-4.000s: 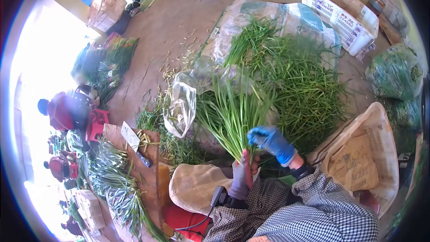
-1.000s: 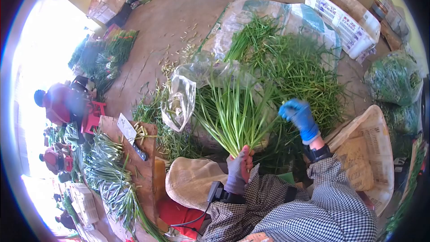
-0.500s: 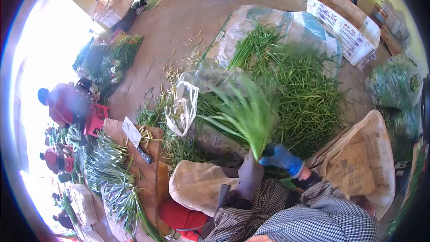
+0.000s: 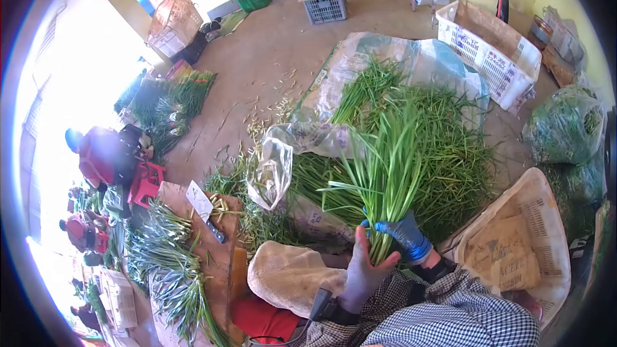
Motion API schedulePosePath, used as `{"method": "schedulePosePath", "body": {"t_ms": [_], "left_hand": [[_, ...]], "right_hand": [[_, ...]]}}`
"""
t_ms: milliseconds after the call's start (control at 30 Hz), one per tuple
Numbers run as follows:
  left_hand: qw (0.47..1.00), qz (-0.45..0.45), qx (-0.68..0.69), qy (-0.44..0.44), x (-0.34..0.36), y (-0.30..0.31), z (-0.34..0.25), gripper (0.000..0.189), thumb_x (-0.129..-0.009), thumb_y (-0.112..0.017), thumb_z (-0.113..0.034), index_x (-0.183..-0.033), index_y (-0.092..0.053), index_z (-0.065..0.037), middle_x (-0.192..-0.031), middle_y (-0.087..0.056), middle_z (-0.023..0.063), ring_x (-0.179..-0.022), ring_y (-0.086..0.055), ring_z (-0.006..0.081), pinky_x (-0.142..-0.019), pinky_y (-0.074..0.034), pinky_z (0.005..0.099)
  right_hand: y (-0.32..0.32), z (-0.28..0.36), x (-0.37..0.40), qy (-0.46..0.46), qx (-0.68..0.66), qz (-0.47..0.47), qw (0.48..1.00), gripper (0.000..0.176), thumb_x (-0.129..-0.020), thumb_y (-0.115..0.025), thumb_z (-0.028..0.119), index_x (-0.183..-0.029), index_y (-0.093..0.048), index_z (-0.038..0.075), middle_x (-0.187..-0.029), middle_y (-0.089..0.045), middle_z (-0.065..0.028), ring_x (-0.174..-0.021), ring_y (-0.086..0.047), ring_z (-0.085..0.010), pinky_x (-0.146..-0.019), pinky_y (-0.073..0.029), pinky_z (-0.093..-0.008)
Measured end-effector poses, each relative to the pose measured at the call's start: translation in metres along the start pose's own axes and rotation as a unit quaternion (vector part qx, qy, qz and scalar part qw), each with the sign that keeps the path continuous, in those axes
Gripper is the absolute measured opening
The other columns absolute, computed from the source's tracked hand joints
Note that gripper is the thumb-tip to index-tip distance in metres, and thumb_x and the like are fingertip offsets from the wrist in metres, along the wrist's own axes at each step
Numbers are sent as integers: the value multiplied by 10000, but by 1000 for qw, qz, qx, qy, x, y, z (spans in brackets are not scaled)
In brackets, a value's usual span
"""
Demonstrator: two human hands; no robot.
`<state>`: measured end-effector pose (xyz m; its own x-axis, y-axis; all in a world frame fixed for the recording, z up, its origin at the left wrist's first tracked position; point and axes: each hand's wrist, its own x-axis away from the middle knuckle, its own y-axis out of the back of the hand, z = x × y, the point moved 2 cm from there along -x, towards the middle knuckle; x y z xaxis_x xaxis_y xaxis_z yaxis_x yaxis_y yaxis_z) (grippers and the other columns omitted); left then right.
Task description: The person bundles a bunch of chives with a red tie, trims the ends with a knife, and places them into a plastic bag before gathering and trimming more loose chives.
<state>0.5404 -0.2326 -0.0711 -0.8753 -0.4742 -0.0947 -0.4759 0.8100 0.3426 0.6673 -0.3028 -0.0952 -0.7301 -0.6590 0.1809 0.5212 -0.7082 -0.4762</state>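
My right hand (image 4: 405, 234), in a blue glove, is wrapped round the lower part of a bunch of long, flat-leaved green stalks (image 4: 392, 180), which stands nearly upright. My left hand (image 4: 363, 276), in a greyish glove, is at the cut ends of the stalks, its thumb stretched up and apart from the fingers. The stalk ends rest against its palm. Behind the bunch spreads a large heap of loose green stalks (image 4: 450, 154). Clear plastic bags (image 4: 273, 160) lie just left of the bunch.
At the left, a wooden board (image 4: 218, 260) bears a cleaver (image 4: 202, 205) and more stalks (image 4: 160, 244). A white crate (image 4: 491, 64) stands at the back right, a dirty basket (image 4: 556, 244) by my right side. Co-workers (image 4: 106, 154) sit at the far left near a red stool (image 4: 148, 183).
The bunch has swung from leaning left to nearly upright. My right hand has closed round its stems. My left hand has loosened its grip and moved down to the stalk ends. The view has tilted slightly up.
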Motion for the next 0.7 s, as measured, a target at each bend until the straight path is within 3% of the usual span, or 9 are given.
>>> {"method": "schedulePosePath", "body": {"t_ms": [33, 100, 133, 167, 267, 433, 500, 533, 700], "left_hand": [[1000, -1, 0, -2, -2, 2, -6, 875, -816, -743, -126, -1455, -166, 31, -1138, -567, 134, -960, -607, 200, -787, -523, 321], [934, -15, 317, 161, -10, 10, -10, 811, -808, -757, -59, -1437, -248, -5, -1181, -523, 77, -916, -574, 135, -792, -492, 269], [948, 14, 296, 112, -16, 14, -4, 649, -830, -737, -66, -1364, -375, -8, -1145, -568, 81, -926, -600, 138, -806, -506, 274], [949, 5, 295, 108, -15, 17, 3, 649, -830, -737, -66, -1364, -375, -8, -1145, -568, 81, -926, -600, 138, -806, -506, 274], [851, 56, 432, 293, -7, 19, 5, 352, -842, -736, -129, -1134, -574, -15, -950, -653, 45, -805, -647, 165, -736, -557, 323], [853, 65, 409, 317, 5, 35, 0, 248, -859, -720, -162, -1025, -612, -14, -878, -649, 61, -664, -597, 132, -607, -512, 292], [861, 45, 413, 293, 9, 39, -2, 215, -875, -699, -177, -977, -618, -5, -815, -635, 72, -578, -531, 103, -519, -441, 258], [850, 30, 416, 322, 12, 42, -4, 210, -874, -691, -173, -951, -622, 9, -805, -631, 78, -555, -495, 92, -511, -412, 246], [843, 22, 437, 313, 15, 46, -6, 204, -852, -703, -167, -920, -629, 10, -802, -625, 74, -561, -480, 82, -507, -391, 236]], "right_hand": [[-1, 1, 1, 2, 0, 1, 1000, 364, -787, -735, 38, -1135, -635, 0, -1041, -692, -75, -926, -655, -155, -834, -531, -313], [-7, 2, -1, 5, 37, 38, 999, 366, -782, -736, 36, -1133, -640, -3, -1049, -694, -78, -892, -663, -156, -834, -534, -320], [-9, 0, -1, 6, 38, 46, 998, 366, -782, -736, 36, -1133, -640, -3, -1049, -694, -78, -892, -663, -156, -834, -534, -320], [-13, -6, -1, 9, 47, 65, 997, 371, -783, -738, 54, -1136, -639, -2, -1039, -696, -79, -886, -662, -156, -824, -533, -320], [-34, 7, 4, -20, 30, 126, 991, 389, -787, -743, 118, -1144, -635, 3, -1011, -701, -74, -885, -652, -153, -807, -523, -321], [-50, 10, 1, -15, 63, 147, 987, 360, -804, -747, 188, -1107, -653, 20, -985, -701, -85, -908, -648, -164, -786, -517, -329], [-55, 24, 0, 54, 289, 173, 940, 390, -836, -721, 307, -1101, -652, 28, -965, -696, -120, -868, -652, -187, -761, -511, -341], [-59, 26, -3, 127, 322, 177, 921, 453, -842, -692, 432, -1052, -666, 31, -884, -691, -136, -772, -646, -213, -714, -504, -351], [-58, 14, -9, 113, 307, 198, 924, 482, -817, -699, 494, -918, -692, 23, -721, -669, -126, -630, -625, -243, -634, -491, -356]]}}
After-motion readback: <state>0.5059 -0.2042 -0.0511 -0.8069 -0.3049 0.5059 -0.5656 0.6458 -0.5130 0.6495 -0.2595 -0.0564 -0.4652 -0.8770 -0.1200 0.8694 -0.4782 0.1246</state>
